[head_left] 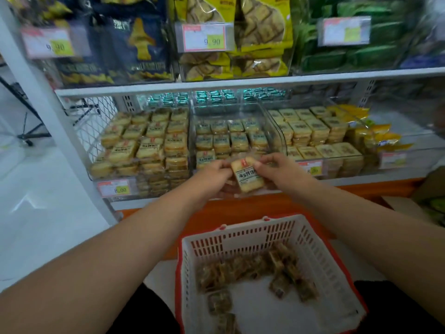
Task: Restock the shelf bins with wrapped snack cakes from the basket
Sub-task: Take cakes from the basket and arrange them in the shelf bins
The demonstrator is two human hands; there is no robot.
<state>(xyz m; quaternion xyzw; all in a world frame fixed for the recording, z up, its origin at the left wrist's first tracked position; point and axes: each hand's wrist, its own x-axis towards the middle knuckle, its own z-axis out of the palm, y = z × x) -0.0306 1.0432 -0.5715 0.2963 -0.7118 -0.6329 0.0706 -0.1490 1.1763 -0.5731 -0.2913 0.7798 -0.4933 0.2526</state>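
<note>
Both my hands hold one wrapped snack cake (246,175), yellow with a dark label, in front of the middle clear shelf bin (237,112). My left hand (212,172) pinches its left edge and my right hand (277,166) pinches its top right corner. That bin holds rows of the same cakes, with a gap in its front row just behind my hands. Below me stands a white and red basket (320,251) with several wrapped cakes (252,268) lying loose on its floor.
The left bin (144,143) and the right bin (315,136) are stacked high with similar cakes. Price tags hang on the bin fronts. An upper shelf carries bagged snacks behind clear panels. A cardboard box (431,186) sits at the far right.
</note>
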